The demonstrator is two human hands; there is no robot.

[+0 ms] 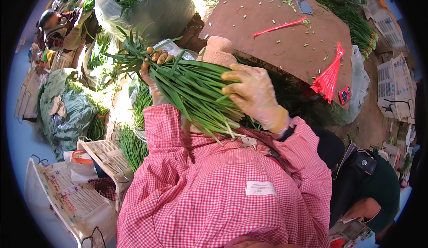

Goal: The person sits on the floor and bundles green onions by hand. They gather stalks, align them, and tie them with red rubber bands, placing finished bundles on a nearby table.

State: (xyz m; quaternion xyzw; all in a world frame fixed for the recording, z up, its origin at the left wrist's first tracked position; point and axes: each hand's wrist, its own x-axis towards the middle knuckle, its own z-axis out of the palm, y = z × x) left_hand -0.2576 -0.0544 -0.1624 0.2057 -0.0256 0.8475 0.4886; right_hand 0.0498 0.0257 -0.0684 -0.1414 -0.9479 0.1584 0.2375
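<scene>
A bunch of green garlic chives (197, 87) lies slantwise before my chest, its pale stem ends low and towards the right. My left hand (157, 59), in a glove with brown-stained fingers, is closed around the leafy end, and the leaf tips stick out past it. At the stem end, the curled fingers of my right hand (255, 92) grip the stalks; its yellowish glove hides the thumb. Beyond the bunch, a brown board (240, 17) carries scattered cut stem bits, a red tie strip (279, 26), a fan of red ties (329, 76) and a cleaver (303, 4).
A small red device (344, 95) sits at the board's near right corner. Plastic crates (103, 157) stand at lower left. Bundled greens (354, 24) lie beyond the board, and a large clear bag (157, 10) is at upper left. Another person (60, 30) is at far left; one more (374, 188) is close at right.
</scene>
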